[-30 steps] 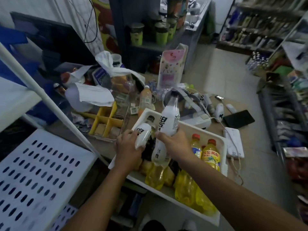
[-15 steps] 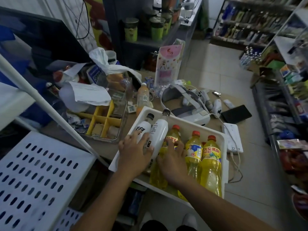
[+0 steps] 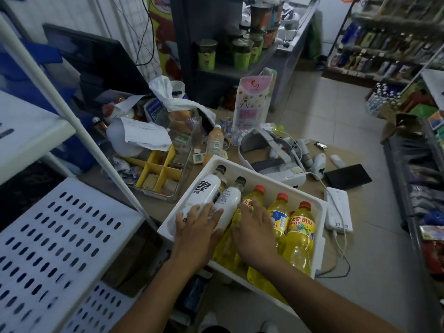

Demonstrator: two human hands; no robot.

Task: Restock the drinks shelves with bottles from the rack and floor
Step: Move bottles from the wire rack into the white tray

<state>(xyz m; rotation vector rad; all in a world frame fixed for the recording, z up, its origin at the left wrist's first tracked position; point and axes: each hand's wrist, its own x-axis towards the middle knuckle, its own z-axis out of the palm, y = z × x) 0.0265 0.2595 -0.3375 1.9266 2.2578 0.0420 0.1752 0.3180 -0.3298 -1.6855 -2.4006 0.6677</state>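
A white tray [image 3: 266, 175] sits on the cluttered counter. Two white bottles with black caps lie side by side in its left half, one with large black lettering [image 3: 204, 191] and a plainer one [image 3: 229, 200]. Several yellow drink bottles with red caps fill the right half, the largest [image 3: 300, 231] at the right beside another [image 3: 278, 215]. My left hand [image 3: 194, 233] rests flat on the lower ends of both white bottles, fingers spread. My right hand [image 3: 254, 233] lies with fingers spread over the leftmost yellow bottle [image 3: 249, 203].
A white perforated rack shelf [image 3: 60, 236] and its slanted pole [image 3: 84, 131] stand at the left. Behind the tray are a yellow divider box [image 3: 158, 169], a small orange bottle [image 3: 215, 143], a headset [image 3: 276, 162], a power strip [image 3: 337, 210] and a black phone [image 3: 348, 176]. Stocked shelves [image 3: 384, 51] line the aisle.
The white bottle in my right hand came down from upright into the tray beside the other one. Both hands have since loosened and now lie flat, the right hand on a yellow bottle.
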